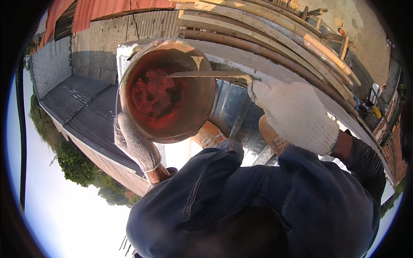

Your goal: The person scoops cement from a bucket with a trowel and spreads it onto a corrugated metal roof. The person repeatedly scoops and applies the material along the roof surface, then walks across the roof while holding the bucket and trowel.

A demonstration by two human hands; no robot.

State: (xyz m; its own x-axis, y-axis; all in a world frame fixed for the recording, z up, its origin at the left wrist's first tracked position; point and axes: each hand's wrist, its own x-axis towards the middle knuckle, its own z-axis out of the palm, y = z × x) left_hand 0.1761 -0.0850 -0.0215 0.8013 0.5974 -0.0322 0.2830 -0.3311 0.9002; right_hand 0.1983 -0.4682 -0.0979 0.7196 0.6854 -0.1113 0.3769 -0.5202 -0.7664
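My left hand, in a knitted white glove, grips the near left side of a round bucket. Its fingers are partly hidden behind the bucket's wall. The bucket is tipped so that I see into it: the inside is reddish, smeared with grey mortar, with dark wet patches at the bottom. In my right hand, also gloved in white, is a mortar-caked trowel, its fingers closed round the handle. The blade shows nearly edge-on and reaches left over the bucket's mouth.
Between my tan shoes runs a shiny metal sheet. A cement ledge curves beyond it, with several bamboo poles further out. Dark roofing slopes away at the left, below grey corrugated sheets. Trees stand lower down.
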